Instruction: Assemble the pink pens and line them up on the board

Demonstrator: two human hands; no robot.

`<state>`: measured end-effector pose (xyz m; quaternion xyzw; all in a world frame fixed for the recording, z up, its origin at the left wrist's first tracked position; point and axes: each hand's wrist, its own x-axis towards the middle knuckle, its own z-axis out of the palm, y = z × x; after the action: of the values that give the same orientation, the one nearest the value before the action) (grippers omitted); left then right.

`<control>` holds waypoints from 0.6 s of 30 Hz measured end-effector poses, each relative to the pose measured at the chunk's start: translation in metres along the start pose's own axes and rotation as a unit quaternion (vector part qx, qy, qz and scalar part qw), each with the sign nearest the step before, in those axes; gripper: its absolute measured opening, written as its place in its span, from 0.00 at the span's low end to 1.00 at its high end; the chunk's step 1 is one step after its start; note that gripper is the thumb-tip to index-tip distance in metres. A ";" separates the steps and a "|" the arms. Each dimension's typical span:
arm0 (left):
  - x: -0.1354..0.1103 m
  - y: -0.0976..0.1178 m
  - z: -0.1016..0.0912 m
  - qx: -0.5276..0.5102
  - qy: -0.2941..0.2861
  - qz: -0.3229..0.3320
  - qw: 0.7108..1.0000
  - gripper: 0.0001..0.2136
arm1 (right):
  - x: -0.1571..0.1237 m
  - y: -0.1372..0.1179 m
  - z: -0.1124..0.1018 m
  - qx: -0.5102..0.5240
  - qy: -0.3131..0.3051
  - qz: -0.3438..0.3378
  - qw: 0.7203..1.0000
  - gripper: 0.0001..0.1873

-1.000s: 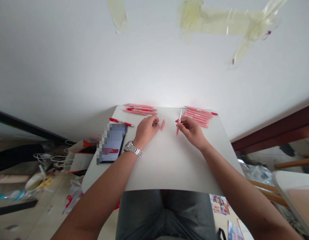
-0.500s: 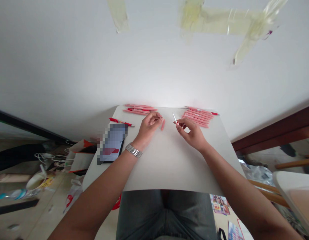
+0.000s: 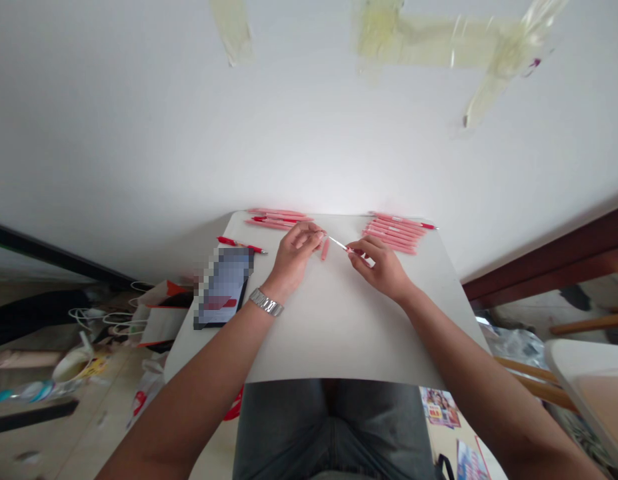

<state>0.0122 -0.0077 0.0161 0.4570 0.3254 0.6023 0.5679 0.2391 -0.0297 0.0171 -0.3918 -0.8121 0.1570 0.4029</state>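
Over the middle of the table my right hand (image 3: 379, 261) pinches a pen refill (image 3: 337, 243), whose thin pale length points left. A bit of red or pink shows at its end by my right fingers. My left hand (image 3: 295, 255), with thumb and fingertips pressed together, meets the refill's far tip; whatever it pinches is too small to make out. Just below those fingertips a short pink pen barrel piece (image 3: 325, 249) lies on the white table (image 3: 329, 333). Several pink pens (image 3: 395, 235) lie side by side beyond my right hand, and more pink pens (image 3: 276, 215) beyond my left.
A red pen (image 3: 242, 245) lies at the left, above a pixelated phone or tablet (image 3: 225, 287). The white wall (image 3: 309, 133) rises directly behind the table. Bags and cables are on the floor at left; a white stool-like surface (image 3: 589, 373) stands at right.
My right hand has turned the refill from pointing up and away to pointing left, bringing its tip to my left fingertips. My left hand has hardly moved.
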 end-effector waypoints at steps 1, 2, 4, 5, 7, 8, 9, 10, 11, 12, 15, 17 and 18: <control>0.000 0.000 0.000 0.000 -0.002 -0.001 1.000 0.14 | 0.000 0.000 0.000 -0.002 -0.001 0.002 1.000 0.10; 0.000 -0.001 0.000 0.000 -0.004 -0.002 1.000 0.14 | 0.000 -0.001 0.000 -0.004 -0.002 0.004 1.000 0.10; 0.000 -0.001 0.000 0.002 -0.006 -0.003 1.000 0.14 | 0.000 -0.001 0.000 -0.008 -0.003 0.007 1.000 0.11; 0.000 -0.001 0.000 0.003 -0.006 -0.003 1.000 0.14 | 0.000 -0.001 -0.001 -0.009 -0.003 0.009 1.000 0.11; 0.000 0.000 0.000 0.007 -0.006 -0.004 1.000 0.15 | 0.000 -0.002 -0.001 -0.013 -0.002 0.010 1.000 0.12; 0.000 0.000 0.000 0.009 -0.007 -0.004 1.000 0.15 | 0.000 -0.002 -0.001 -0.014 -0.002 0.011 1.000 0.12; 0.000 0.001 0.000 0.010 -0.010 -0.004 1.000 0.14 | 0.000 -0.002 -0.001 -0.015 -0.003 0.012 1.000 0.12; -0.001 0.001 0.000 0.011 -0.013 -0.002 1.000 0.14 | 0.000 -0.002 -0.001 -0.016 -0.003 0.012 1.000 0.12; -0.001 0.002 0.001 0.012 -0.017 0.000 1.000 0.14 | 0.000 -0.002 -0.001 -0.016 -0.003 0.013 1.000 0.12; -0.001 0.002 0.001 0.014 -0.021 0.002 1.000 0.13 | 0.000 -0.002 -0.001 -0.016 -0.004 0.013 1.000 0.12; -0.002 0.003 0.001 0.018 -0.028 0.004 0.999 0.13 | 0.000 -0.002 -0.001 -0.018 -0.004 0.011 1.000 0.11; -0.001 0.003 0.001 0.021 -0.021 0.003 1.000 0.13 | 0.000 -0.001 -0.001 -0.018 -0.004 0.011 1.000 0.11; -0.001 0.003 0.001 0.024 -0.017 0.003 1.000 0.14 | 0.000 -0.001 -0.001 -0.017 -0.004 0.012 1.000 0.11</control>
<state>0.0121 -0.0094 0.0188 0.4816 0.3282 0.5884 0.5604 0.2394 -0.0306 0.0181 -0.4075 -0.8117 0.1494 0.3907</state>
